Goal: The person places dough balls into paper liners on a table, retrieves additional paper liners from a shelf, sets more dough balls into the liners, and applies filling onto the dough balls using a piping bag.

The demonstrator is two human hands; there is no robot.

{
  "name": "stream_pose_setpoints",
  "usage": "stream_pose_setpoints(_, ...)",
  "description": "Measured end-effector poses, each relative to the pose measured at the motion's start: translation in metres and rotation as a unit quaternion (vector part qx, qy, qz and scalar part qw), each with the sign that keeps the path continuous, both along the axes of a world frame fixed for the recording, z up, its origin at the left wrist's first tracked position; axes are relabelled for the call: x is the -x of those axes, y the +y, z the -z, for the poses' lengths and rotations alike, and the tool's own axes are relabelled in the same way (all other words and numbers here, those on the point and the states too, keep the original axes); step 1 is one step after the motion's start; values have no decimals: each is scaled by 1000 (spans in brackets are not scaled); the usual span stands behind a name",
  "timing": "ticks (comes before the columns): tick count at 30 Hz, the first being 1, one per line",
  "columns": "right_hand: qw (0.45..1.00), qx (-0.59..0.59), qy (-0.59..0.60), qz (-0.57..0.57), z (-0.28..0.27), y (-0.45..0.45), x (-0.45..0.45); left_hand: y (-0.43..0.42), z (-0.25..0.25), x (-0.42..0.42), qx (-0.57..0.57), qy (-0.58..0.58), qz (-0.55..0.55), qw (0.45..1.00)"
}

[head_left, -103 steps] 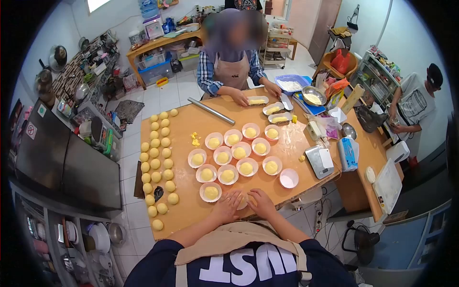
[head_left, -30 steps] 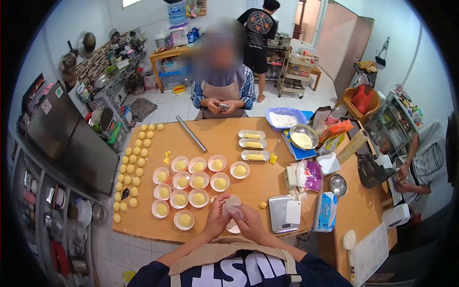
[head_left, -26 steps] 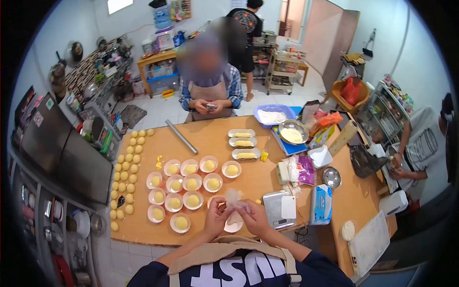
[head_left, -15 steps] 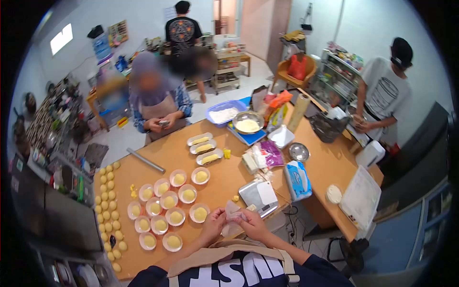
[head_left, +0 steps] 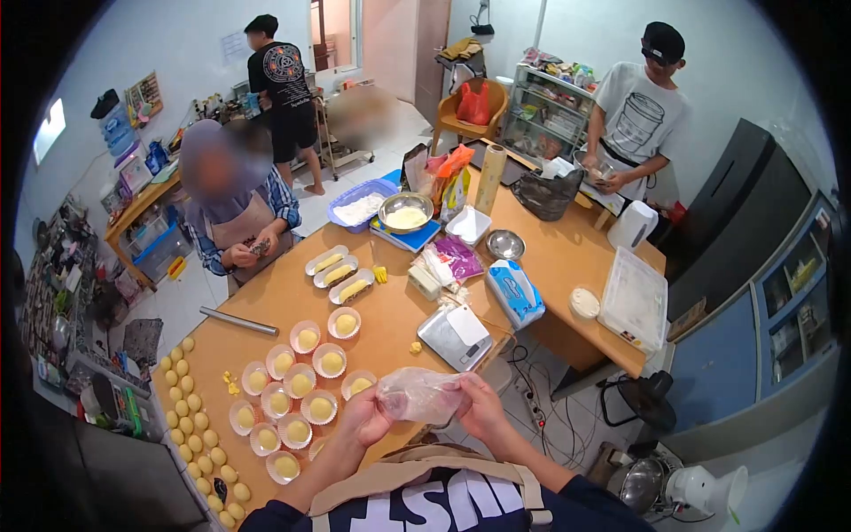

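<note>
Stretched between my two hands is a translucent plastic bag [head_left: 420,395], held above the table's front edge. My left hand [head_left: 367,417] grips its left end and my right hand [head_left: 480,406] pinches the right end. To the left stand several paper cups holding yellow dough balls [head_left: 300,385]; one cup [head_left: 357,383] is partly hidden behind my left hand. Rows of bare dough balls [head_left: 193,424] lie along the table's left edge. A digital scale [head_left: 454,337] with a white card on it sits beyond my right hand.
Across the table [head_left: 238,330], a person [head_left: 238,213] holds a small item; two others stand farther back. A metal rod [head_left: 239,321], three oblong trays [head_left: 341,274], a flour basket [head_left: 359,209], a steel bowl [head_left: 406,213] and a tissue pack [head_left: 514,294] are around. Cables [head_left: 532,399] lie below right.
My view has turned to the right. The plastic, bunched up between my fingers a moment ago, is now spread wide, with my hands farther apart. Earlier still, my hands were down at the table.
</note>
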State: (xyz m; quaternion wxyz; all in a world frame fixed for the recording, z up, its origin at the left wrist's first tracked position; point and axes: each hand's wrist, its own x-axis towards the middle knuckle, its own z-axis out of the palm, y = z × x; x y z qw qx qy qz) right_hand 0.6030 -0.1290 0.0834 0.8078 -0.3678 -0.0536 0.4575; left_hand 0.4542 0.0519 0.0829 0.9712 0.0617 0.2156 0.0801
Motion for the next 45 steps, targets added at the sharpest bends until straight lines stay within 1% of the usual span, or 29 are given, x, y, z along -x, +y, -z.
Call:
stream_pose_setpoints(2,997,-35,63,12,9,-6,1,6,12,7,50,-88,65,993)
stream_pose_setpoints(5,983,-60,172,25,10,-8,-10,-11,0,13,-65,-34,91,993)
stream_pose_setpoints(6,987,-43,149,37,4,-7,-9,-17,-8,16,-90,-25,106,990)
stream_pose_setpoints(8,993,-10,102,58,-27,-5,-2,-28,-30,19,-140,-8,136,981)
stream_pose_setpoints(11,997,3,64,30,-45,-2,1,-42,-55,24,-233,-30,170,957)
stream_pose_setpoints(13,999,-7,30,18,-45,0,3,-33,-25,27,-283,-7,198,938)
stream_pose_setpoints(14,1000,-12,13,11,-46,2,4,-31,-20,28,-307,5,212,928)
stream_pose_setpoints(15,1000,2,2,17,-51,3,6,-30,-18,29,-282,16,184,941)
stream_pose_setpoints(17,999,31,-19,28,-71,7,13,-28,-31,26,-231,38,125,964)
stream_pose_setpoints(20,993,71,-93,3,-47,6,3,-9,-36,35,-134,-102,115,979)
stream_pose_setpoints(23,973,132,-183,-40,-28,15,7,3,-43,38,-47,-261,56,962)
stream_pose_setpoints(26,988,97,-116,-32,-31,25,11,16,-49,45,-27,-252,46,966)
stream_pose_setpoints(29,985,115,-119,-52,-40,42,13,16,-76,53,-244,-206,41,947)
stream_pose_setpoints(30,986,109,-104,-70,-45,44,15,16,-77,58,-290,-171,37,941)
stream_pose_setpoints(32,986,103,-73,-106,-74,53,20,15,-77,71,-374,-97,28,922)
stream_pose_setpoints(34,976,110,-98,-161,-69,59,18,15,-86,79,-492,60,32,868)
stream_pose_setpoints(36,962,107,-135,-213,-70,70,16,19,-87,82,-585,113,-34,802)
stream_pose_setpoints(38,943,99,-176,-264,-79,79,21,20,-79,82,-656,67,-165,733)
stream_pose_setpoints(41,926,95,-212,-298,-105,97,37,20,-93,80,-668,32,-220,710)
stream_pose_setpoints(44,897,73,-269,-342,-99,115,35,21,-101,80,-663,-3,-250,705)
stream_pose_setpoints(45,889,69,-287,-349,-99,119,34,20,-99,79,-651,-8,-250,717)
